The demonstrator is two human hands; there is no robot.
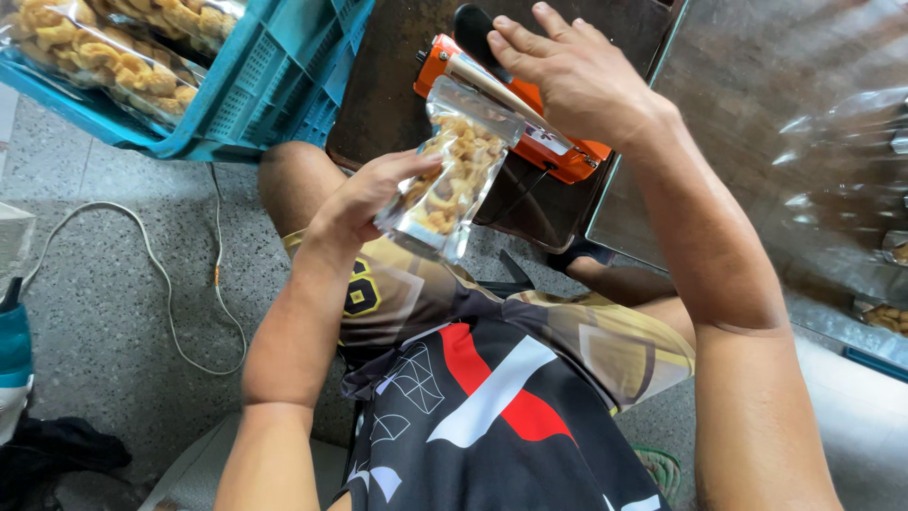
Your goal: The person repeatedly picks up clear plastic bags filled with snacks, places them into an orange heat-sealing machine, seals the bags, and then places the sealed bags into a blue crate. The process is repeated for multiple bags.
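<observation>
My left hand holds a clear plastic bag of golden fried snacks from its left side, with the bag's open top laid across the jaw of an orange heat sealer. My right hand rests palm-down on the sealer's black-handled arm, pressing on it above the bag's top edge. The sealer sits on a dark brown tabletop.
A blue plastic crate with several filled snack bags stands at the upper left. A white cable curls across the speckled floor. A metal-topped table with clear bags lies to the right. My knees are beneath the sealer.
</observation>
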